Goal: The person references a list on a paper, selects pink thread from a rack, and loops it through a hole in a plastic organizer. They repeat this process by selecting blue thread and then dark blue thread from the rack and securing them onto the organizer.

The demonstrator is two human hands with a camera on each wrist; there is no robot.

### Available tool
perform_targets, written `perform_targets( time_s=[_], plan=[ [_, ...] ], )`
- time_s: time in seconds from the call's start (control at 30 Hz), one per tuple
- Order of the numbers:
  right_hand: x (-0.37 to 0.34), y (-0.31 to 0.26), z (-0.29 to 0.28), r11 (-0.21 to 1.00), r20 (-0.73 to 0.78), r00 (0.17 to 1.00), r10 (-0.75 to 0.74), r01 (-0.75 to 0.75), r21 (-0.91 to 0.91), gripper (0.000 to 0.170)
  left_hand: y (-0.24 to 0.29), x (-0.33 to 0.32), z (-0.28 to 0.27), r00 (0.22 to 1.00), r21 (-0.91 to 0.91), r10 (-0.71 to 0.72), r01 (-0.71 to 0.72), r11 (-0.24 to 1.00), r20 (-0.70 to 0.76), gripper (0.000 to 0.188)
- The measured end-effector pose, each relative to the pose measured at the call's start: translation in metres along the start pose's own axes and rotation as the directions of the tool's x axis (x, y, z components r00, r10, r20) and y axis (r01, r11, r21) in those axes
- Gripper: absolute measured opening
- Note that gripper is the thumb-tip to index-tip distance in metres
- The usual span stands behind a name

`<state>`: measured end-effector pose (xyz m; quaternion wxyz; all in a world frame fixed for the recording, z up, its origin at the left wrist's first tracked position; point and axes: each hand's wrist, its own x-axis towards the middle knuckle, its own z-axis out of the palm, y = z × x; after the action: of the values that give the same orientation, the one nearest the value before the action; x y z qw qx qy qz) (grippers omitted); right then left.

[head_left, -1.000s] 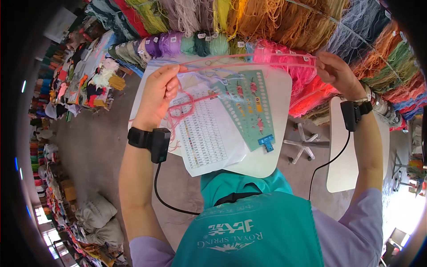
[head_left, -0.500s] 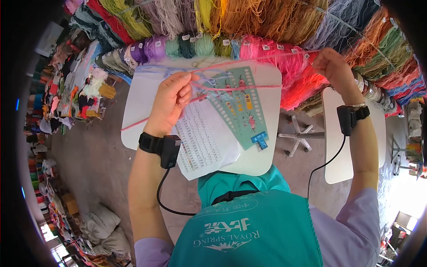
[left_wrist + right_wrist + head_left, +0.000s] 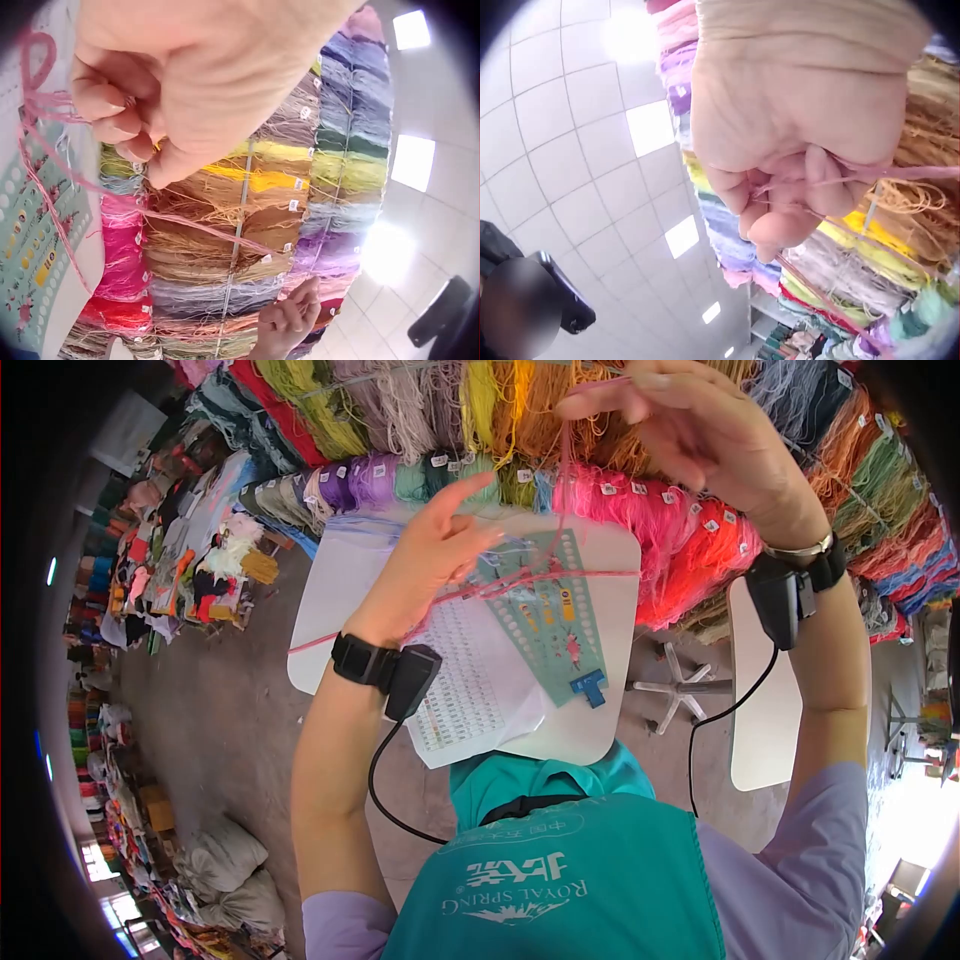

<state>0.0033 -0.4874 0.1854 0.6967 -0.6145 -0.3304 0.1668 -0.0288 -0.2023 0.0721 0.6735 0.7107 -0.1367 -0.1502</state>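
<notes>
Green card point(image 3: 548, 645): flat on the white table point(image 3: 555, 732), fitted with a blue clip point(image 3: 590, 688) at the near corner.
Pink thread point(image 3: 600, 572): drawn across the green card, also running upward beyond it.
Right hand point(image 3: 700, 440): raised beyond the green card, to its right, with thread at the fingertips.
Left hand point(image 3: 440, 547): beyond the green card's left side, index finger extended.
Printed sheet point(image 3: 460, 695): just left of the green card.
Coloured yarn bundles point(image 3: 420, 405): hung beyond the green card.

Pink thread point(image 3: 530, 577) crosses over the green card point(image 3: 545, 645), one strand angled upward.
</notes>
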Motion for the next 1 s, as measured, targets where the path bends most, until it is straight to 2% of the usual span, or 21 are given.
perform_targets(
  time_s=[0.03, 0.1, 0.13, 0.23, 0.27, 0.37, 0.43, 0.47, 0.5, 0.53, 0.57, 0.6, 0.63, 0.67, 0.7, 0.77, 0.83, 0.87, 0.93, 0.97, 1.0],
  plan=[
    [0.006, 0.000, 0.004, 1.000, 0.046, 0.999, -0.001, 0.000, 0.021, 0.024, 0.011, 0.003, 0.005, 0.998, -0.010, 0.051, -0.050, 0.999, 0.046, 0.056],
    [0.016, 0.002, 0.008, 0.998, 0.139, 0.990, -0.001, -0.008, 0.062, 0.023, 0.031, 0.006, 0.020, 0.994, 0.071, 0.052, -0.059, 0.996, 0.098, 0.049],
    [0.019, 0.004, 0.009, 0.997, 0.135, 0.991, -0.018, 0.008, 0.071, 0.022, 0.036, 0.008, 0.025, 0.991, 0.111, 0.049, -0.063, 0.992, 0.125, 0.046],
    [0.017, 0.002, 0.002, 0.999, 0.062, 0.998, -0.014, 0.011, 0.046, 0.021, 0.024, 0.018, 0.026, 0.985, 0.138, -0.072, 0.050, 0.989, 0.159, 0.034],
    [0.011, 0.002, -0.006, 0.999, 0.060, 0.997, -0.046, 0.044, 0.027, 0.022, 0.017, 0.016, 0.020, 0.993, 0.220, -0.049, 0.024, 0.975, 0.109, 0.029],
    [-0.005, 0.022, -0.046, 0.964, -0.031, 0.999, -0.033, 0.024, -0.263, 0.029, 0.010, 0.003, -0.011, 1.000, 0.414, 0.017, -0.012, 0.910, -0.010, 0.020],
    [-0.022, 0.035, -0.058, 0.878, -0.113, 0.979, 0.172, -0.204, -0.433, 0.032, 0.018, -0.013, -0.024, 0.997, 0.479, 0.037, 0.002, 0.878, -0.071, 0.019],
    [-0.027, 0.043, -0.062, 0.805, -0.166, 0.950, 0.265, -0.313, -0.504, 0.034, 0.021, -0.018, -0.025, 0.996, 0.452, 0.043, -0.004, 0.892, -0.075, 0.018],
    [-0.028, 0.052, -0.066, 0.625, -0.181, 0.883, 0.434, -0.440, -0.645, 0.046, 0.024, -0.023, -0.026, 0.996, 0.423, 0.049, -0.010, 0.906, -0.081, 0.018],
    [-0.033, 0.076, -0.062, 0.334, -0.159, 0.950, 0.268, -0.246, -0.910, 0.053, 0.027, -0.026, -0.025, 0.995, 0.394, 0.054, -0.016, 0.919, -0.086, 0.018],
    [-0.039, 0.095, -0.055, -0.051, -0.064, 0.991, 0.120, -0.058, -0.997, 0.061, 0.031, -0.029, -0.023, 0.995, 0.411, 0.064, -0.028, 0.911, -0.075, 0.018],
    [-0.031, 0.099, -0.044, 0.251, 0.002, 0.993, 0.122, -0.029, -0.968, 0.069, 0.034, -0.030, -0.018, 0.995, 0.427, 0.074, -0.040, 0.903, -0.063, 0.019],
    [-0.017, 0.102, -0.025, 0.529, 0.065, 0.993, 0.103, 0.001, -0.849, 0.078, 0.038, -0.031, -0.014, 0.995, 0.442, 0.083, -0.052, 0.895, -0.051, 0.020],
    [-0.009, 0.107, 0.003, 0.754, 0.092, 0.995, 0.026, 0.041, -0.656, 0.080, 0.042, -0.031, -0.009, 0.997, 0.488, 0.065, -0.040, 0.872, -0.035, 0.019],
    [-0.004, 0.112, 0.029, 0.910, 0.095, 0.994, -0.057, 0.091, -0.406, 0.083, 0.046, -0.031, -0.004, 0.999, 0.533, 0.047, -0.030, 0.846, -0.019, 0.019],
    [0.007, 0.124, 0.052, 0.922, 0.074, 0.989, -0.132, 0.150, -0.358, 0.081, 0.047, -0.030, 0.003, 0.999, 0.577, 0.049, -0.026, 0.817, -0.024, 0.019],
    [0.020, 0.131, 0.083, 0.997, 0.132, 0.991, 0.034, -0.025, -0.069, 0.075, 0.041, -0.030, 0.004, 0.994, 0.579, 0.089, -0.034, 0.815, -0.066, 0.020],
    [0.025, 0.134, 0.091, 0.990, 0.183, 0.977, 0.107, -0.123, 0.075, 0.072, 0.037, -0.031, -0.001, 0.991, 0.580, 0.100, -0.030, 0.814, -0.089, 0.020],
    [0.024, 0.137, 0.086, 0.973, 0.119, 0.972, 0.201, -0.184, -0.139, 0.063, 0.021, -0.034, -0.017, 0.983, 0.579, 0.123, -0.022, 0.815, -0.136, 0.021],
    [0.022, 0.139, 0.082, 0.945, 0.078, 0.967, 0.244, -0.218, -0.245, 0.059, 0.012, -0.035, -0.021, 0.988, 0.535, 0.065, 0.022, 0.845, -0.142, 0.021],
    [0.019, 0.149, 0.077, 0.938, 0.050, 0.975, 0.217, -0.194, -0.288, 0.055, 0.001, -0.035, -0.025, 0.989, 0.488, 0.006, 0.066, 0.870, -0.146, 0.021]
  ],
)
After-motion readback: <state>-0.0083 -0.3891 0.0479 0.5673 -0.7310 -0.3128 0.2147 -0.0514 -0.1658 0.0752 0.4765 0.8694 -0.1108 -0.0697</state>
